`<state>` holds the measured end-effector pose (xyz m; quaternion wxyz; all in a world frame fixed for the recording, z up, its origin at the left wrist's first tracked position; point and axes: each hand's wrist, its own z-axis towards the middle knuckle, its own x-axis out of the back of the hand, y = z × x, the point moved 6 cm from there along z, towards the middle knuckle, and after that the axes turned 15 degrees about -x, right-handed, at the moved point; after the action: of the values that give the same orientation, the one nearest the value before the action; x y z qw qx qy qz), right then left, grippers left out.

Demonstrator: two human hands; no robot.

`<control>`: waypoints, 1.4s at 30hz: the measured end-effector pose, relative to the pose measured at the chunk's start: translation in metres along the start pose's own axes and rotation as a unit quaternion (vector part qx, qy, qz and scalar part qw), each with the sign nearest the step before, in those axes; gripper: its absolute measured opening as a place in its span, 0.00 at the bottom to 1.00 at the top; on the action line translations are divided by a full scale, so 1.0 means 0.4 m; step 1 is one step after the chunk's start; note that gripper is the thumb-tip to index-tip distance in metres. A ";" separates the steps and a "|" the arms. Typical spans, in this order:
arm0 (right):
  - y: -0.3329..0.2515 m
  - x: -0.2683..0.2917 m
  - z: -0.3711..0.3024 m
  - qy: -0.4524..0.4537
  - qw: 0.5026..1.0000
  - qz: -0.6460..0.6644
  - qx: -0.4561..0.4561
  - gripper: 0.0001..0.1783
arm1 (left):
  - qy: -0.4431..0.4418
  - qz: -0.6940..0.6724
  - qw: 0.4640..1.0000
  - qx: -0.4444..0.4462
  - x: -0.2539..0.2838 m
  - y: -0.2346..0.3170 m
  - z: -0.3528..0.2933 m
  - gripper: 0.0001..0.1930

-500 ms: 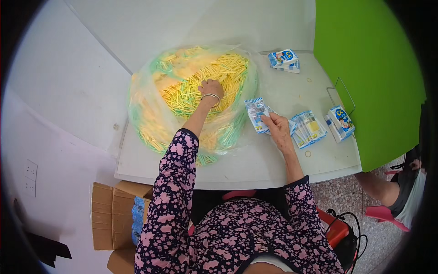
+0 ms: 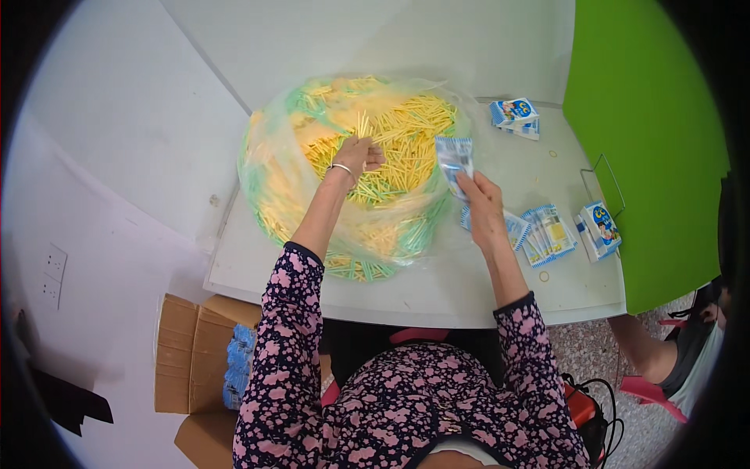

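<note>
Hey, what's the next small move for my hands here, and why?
I'd probably bring your left hand across to the packet: it holds a few yellow sticks over the bag, while your right hand holds the packet near the bag's right side. I can't tell whether the packet is open.

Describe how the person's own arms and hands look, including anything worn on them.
Both the left hand and right hand are gloveless. The left sleeve and right sleeve are dark navy with pink floral blotches, ending in dark cuffs on the forearms. A pale, shiny bracelet circles the left wrist.
</note>
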<state>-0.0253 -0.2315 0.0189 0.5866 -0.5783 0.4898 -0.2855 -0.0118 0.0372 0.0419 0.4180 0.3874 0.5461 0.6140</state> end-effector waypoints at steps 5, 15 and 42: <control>-0.073 -0.210 0.092 -0.064 0.970 0.230 0.031 0.09 | -0.056 -0.068 0.996 0.031 -0.053 0.010 -0.069 0.11; -0.053 -0.334 0.284 -0.124 0.962 0.225 -0.091 0.11 | -0.193 -0.186 0.957 0.109 -0.095 -0.014 -0.121 0.11; -0.114 -0.214 0.297 -0.105 0.986 0.103 -0.077 0.13 | -0.205 -0.177 0.960 0.067 -0.068 -0.007 -0.091 0.11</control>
<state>0.0621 -0.1148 0.0660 0.6148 -0.5954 0.5025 -0.1226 -0.0358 -0.0007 0.0349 0.5960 0.4295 0.5483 0.3996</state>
